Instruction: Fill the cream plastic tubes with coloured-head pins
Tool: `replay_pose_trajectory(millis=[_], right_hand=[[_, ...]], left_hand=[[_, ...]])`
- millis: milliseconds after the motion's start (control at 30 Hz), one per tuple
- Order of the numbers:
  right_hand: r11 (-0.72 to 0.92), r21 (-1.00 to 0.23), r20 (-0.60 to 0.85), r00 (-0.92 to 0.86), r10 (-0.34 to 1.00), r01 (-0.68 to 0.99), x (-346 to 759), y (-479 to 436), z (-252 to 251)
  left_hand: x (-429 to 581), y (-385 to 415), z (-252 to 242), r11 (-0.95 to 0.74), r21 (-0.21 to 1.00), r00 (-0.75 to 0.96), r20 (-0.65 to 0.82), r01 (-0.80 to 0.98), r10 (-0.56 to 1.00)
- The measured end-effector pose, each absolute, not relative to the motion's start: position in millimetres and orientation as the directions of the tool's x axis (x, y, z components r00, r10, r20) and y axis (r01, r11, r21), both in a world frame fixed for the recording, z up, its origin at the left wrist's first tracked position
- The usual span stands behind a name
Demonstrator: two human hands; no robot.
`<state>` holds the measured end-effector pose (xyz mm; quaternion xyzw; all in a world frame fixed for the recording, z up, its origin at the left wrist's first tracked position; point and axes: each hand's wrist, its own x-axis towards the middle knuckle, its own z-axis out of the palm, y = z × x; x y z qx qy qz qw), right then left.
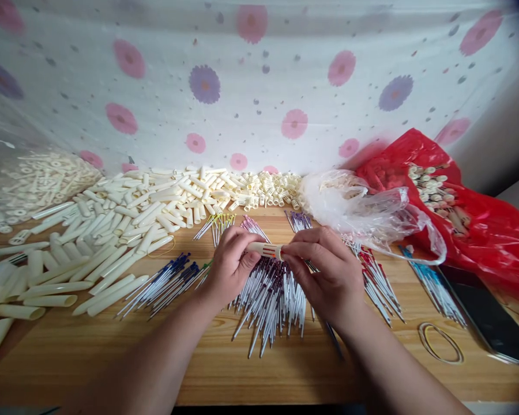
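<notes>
A cream plastic pen barrel with slots in its side lies sideways between my two hands above the table. Orange-red slivers of colour show in the slots. My left hand is closed round its left end, thumb below and fingers above. At the right end, the thumb and fingertips of my right hand pinch the barrel's rim; whether they also hold a small part is hidden. Just below the hands spreads a fan of thin white pen refills with dark purple tips.
Blue-tipped refills lie left, red-tipped refills and light-blue-tipped refills right. Cream tubes heap at the back left. A clear bag, red bag, phone and rubber bands are on the right.
</notes>
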<state>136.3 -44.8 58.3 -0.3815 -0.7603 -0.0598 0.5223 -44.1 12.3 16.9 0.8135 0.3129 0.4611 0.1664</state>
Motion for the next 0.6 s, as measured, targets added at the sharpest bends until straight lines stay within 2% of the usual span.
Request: replay_pose_trajectory(millis=[167,267,367,433,533,600], right_hand=[[0.699,-0.365,0.806,-0.168,0.568,0.615,138.1,-42.5,59.7],[0.668,-0.516,0.765,-0.063,0.641,0.536,135.5,-38.8,52.9],[0.589,-0.741,0.644,0.094,0.759,0.324,129.5,-34.4,40.3],[0.534,-0.833,0.551,0.134,0.824,0.146,125.6,-31.5,32.4],[0.471,-0.880,0.465,0.097,0.880,-0.062,124.0,-28.9,27.8],[0.464,-0.880,0.460,0.061,0.886,-0.098,128.7,-30.3,30.0]], left_hand=[[-44.6,11.6,17.5,-0.766,0.463,0.346,0.700,0.445,0.624],[-45.6,12.3,18.1,-0.757,0.396,0.318,0.733,0.520,0.601],[-47.2,13.0,18.5,-0.732,0.344,0.294,0.752,0.588,0.590],[-48.2,13.3,18.4,-0.718,0.320,0.286,0.759,0.618,0.584],[-48.9,14.5,17.6,-0.705,0.310,0.282,0.758,0.637,0.588],[-48.8,15.9,16.4,-0.703,0.349,0.284,0.735,0.620,0.615]])
